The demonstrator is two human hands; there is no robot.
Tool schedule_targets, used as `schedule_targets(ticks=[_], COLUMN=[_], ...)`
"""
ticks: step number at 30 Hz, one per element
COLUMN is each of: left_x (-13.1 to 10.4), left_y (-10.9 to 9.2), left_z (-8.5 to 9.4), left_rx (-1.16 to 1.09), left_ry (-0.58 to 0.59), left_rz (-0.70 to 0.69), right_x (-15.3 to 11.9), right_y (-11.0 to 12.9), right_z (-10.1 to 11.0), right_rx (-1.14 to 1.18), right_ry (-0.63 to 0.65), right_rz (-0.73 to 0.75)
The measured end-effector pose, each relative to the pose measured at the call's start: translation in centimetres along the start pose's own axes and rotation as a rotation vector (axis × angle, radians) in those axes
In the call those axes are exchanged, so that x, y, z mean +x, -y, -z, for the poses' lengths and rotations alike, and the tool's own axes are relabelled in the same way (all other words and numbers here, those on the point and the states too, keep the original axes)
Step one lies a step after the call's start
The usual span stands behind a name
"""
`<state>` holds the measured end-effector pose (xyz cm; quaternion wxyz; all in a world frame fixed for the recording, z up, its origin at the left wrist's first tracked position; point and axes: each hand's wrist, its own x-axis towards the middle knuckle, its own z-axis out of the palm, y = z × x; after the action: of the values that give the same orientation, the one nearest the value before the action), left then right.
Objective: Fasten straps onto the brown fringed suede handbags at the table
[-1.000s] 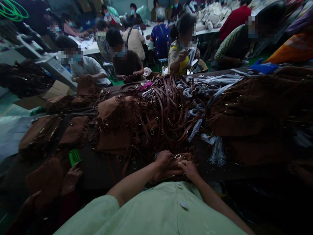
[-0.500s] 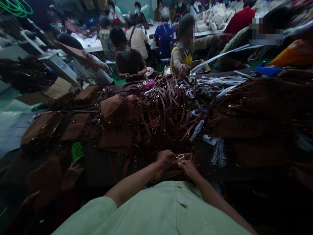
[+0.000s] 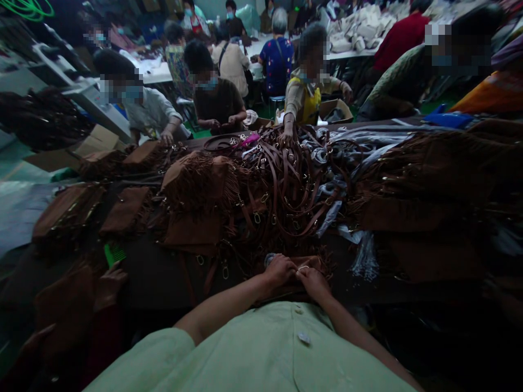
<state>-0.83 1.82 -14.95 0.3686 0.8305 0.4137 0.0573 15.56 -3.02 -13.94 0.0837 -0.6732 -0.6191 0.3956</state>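
Note:
Close to my body, a brown fringed bag (image 3: 317,264) lies at the table's near edge, under both hands. My left hand (image 3: 281,269) is closed, its fingertips pinched at a small pale metal clasp (image 3: 303,268) over the bag. From the right, my right hand (image 3: 314,282) meets it with thumb and finger pinched on the same clasp. The fingers partly cover the clasp, so its exact fastening is hidden. A greyish wrapped bit (image 3: 269,259) shows just beyond my left hand.
A heap of brown straps with metal clips (image 3: 286,185) fills the middle. Stacked fringed bags (image 3: 192,228) lie left of it, more bags (image 3: 408,212) to the right. Clear plastic strips (image 3: 365,261) hang nearby. At left, a co-worker's hand (image 3: 111,283) holds a green comb (image 3: 114,253).
My hands have drawn together over the clasp, which now shows less. The neighbour's green comb moved left and down. Across the table, a co-worker's hand has reached into the strap heap.

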Motion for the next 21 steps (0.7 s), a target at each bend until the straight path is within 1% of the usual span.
schedule_targets(ticks=[2, 6, 9, 12, 14, 16, 18, 21], left_x=[0.2, 0.7, 1.1, 1.6, 1.8, 1.9, 1.8, 1.6], left_y=[-0.4, -1.0, -1.0, -0.9, -0.9, -1.2, -1.5, -1.7], left_z=[-0.3, -0.7, -0.9, -1.1, -1.1, -1.0, -0.8, -0.7], left_rx=[0.025, -0.014, -0.086, -0.112, -0.097, -0.065, -0.038, -0.022], left_ry=[0.013, 0.049, 0.071, 0.132, 0.161, 0.16, 0.137, 0.084], left_rz=[0.073, 0.29, 0.402, 0.498, 0.516, 0.482, 0.421, 0.359], right_x=[-0.3, -0.7, -0.8, -0.7, -0.6, -0.4, -0.2, 0.1], right_y=[0.2, -0.1, -0.3, -0.4, -0.5, -0.6, -0.9, -1.5], right_z=[0.0, -0.2, -0.5, -0.9, -1.1, -1.2, -1.1, -0.8], right_rx=[-0.02, 0.016, 0.026, -0.001, 0.003, 0.062, 0.178, 0.44], right_ry=[0.003, -0.015, -0.01, 0.014, 0.014, 0.013, 0.017, 0.033], right_rz=[0.022, 0.029, 0.006, -0.027, -0.039, -0.049, -0.089, -0.19])
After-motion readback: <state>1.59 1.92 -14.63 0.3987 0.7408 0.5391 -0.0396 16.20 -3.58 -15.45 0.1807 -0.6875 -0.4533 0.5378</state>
